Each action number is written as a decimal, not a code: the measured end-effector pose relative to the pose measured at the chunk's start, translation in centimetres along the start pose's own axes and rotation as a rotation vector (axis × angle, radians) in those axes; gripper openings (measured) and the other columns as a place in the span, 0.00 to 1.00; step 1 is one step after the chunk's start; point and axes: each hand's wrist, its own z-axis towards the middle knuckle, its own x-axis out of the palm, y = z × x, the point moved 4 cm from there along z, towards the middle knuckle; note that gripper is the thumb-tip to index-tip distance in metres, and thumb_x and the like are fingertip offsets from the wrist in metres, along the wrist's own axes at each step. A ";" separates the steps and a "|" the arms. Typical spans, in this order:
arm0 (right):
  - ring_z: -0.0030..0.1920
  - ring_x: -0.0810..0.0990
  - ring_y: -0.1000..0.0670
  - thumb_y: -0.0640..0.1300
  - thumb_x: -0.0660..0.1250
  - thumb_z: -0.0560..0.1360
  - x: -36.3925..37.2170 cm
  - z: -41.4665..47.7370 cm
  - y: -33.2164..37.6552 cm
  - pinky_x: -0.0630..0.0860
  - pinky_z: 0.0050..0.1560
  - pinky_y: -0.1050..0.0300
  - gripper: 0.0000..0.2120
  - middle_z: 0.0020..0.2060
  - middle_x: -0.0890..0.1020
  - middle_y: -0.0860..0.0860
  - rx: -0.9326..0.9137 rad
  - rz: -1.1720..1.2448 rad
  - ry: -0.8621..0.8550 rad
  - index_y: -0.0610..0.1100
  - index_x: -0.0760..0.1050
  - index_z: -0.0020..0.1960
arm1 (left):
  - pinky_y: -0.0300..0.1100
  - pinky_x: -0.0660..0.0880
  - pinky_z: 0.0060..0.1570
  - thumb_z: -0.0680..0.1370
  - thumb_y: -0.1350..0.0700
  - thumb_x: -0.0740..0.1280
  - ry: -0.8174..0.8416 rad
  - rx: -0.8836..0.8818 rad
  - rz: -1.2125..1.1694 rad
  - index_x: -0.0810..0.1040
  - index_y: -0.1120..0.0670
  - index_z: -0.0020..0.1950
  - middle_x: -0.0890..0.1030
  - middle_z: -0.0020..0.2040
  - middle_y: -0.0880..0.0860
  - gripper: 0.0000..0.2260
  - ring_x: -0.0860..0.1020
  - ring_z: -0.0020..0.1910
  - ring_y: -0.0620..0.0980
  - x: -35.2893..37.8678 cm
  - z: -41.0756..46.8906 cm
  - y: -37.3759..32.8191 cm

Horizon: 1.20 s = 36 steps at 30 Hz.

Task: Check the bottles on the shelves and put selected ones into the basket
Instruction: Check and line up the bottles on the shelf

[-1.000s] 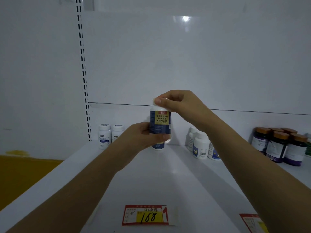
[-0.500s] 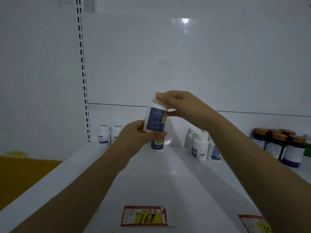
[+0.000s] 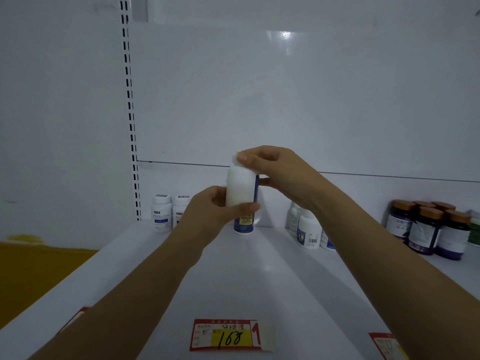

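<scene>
While the left hand (image 3: pixel 207 211) curls round the lower body of the white plastic bottle (image 3: pixel 240 187), the right hand (image 3: pixel 275 170) pinches its cap from above, so I read both hands as closed on it. It is held upright in the air above the smooth white shelf (image 3: pixel 259 276), its plain matte side toward me (only a sliver of blue label shows at its right edge). Just behind it, a blue-labelled bottle (image 3: pixel 243 226) stands on the shelf. Far right, dark glossy jars (image 3: pixel 428 229) with orange lids cluster together; a red-and-yellow price tag (image 3: pixel 228 335) lies flat at the front.
</scene>
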 end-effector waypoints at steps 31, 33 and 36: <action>0.56 0.82 0.49 0.41 0.69 0.74 0.5 0.7 -1.8 0.78 0.58 0.53 0.17 0.55 0.83 0.48 -0.025 0.128 0.055 0.45 0.76 0.62 | 0.37 0.76 0.50 0.68 0.55 0.74 0.163 0.024 0.019 0.75 0.46 0.56 0.81 0.50 0.43 0.18 0.79 0.49 0.41 -0.2 1.7 1.7; 0.56 0.81 0.53 0.41 0.72 0.72 0.4 0.3 -1.1 0.78 0.58 0.55 0.16 0.53 0.83 0.53 -0.116 0.036 0.008 0.50 0.77 0.58 | 0.44 0.76 0.57 0.69 0.59 0.74 0.126 0.068 -0.005 0.74 0.50 0.62 0.82 0.55 0.46 0.22 0.80 0.53 0.44 -0.6 2.1 1.5; 0.57 0.79 0.58 0.39 0.74 0.69 1.1 -0.9 0.5 0.77 0.59 0.59 0.19 0.54 0.82 0.58 -0.302 -0.113 -0.015 0.53 0.77 0.56 | 0.41 0.78 0.55 0.69 0.66 0.74 0.048 0.178 -0.085 0.73 0.53 0.61 0.82 0.54 0.46 0.24 0.81 0.52 0.40 -0.7 2.6 0.7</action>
